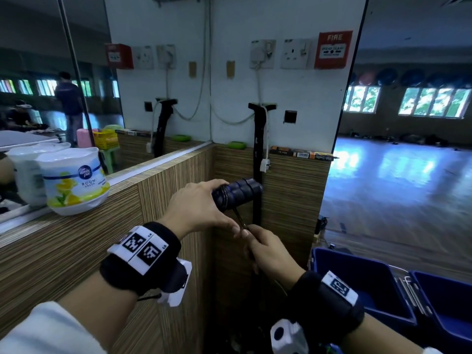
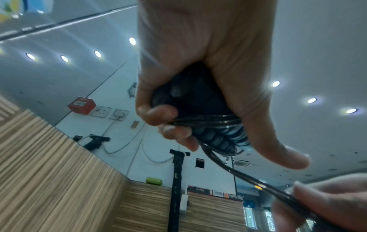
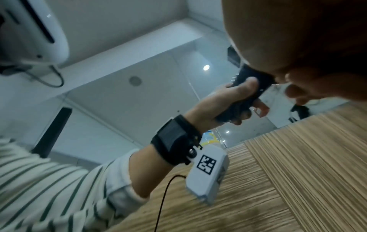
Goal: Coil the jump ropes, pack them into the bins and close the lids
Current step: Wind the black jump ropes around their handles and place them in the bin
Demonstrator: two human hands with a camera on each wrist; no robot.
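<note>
Head view: we are gripping the handles [image 1: 237, 194] in our left hand [image 1: 196, 208], above the bins [image 1: 357, 282].
Left wrist view: our right hand [image 2: 325, 202] is pinching the rope [image 2: 248, 180] below them.

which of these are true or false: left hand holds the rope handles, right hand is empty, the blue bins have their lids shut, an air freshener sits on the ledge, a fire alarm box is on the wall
1. The left hand holds the jump rope handles. True.
2. The right hand is empty. False: it pinches the rope cord running down from the handles.
3. The blue bins have their lids shut. False: they stand open.
4. An air freshener sits on the wooden ledge. True.
5. A red fire alarm box is on the wall. True.
</note>
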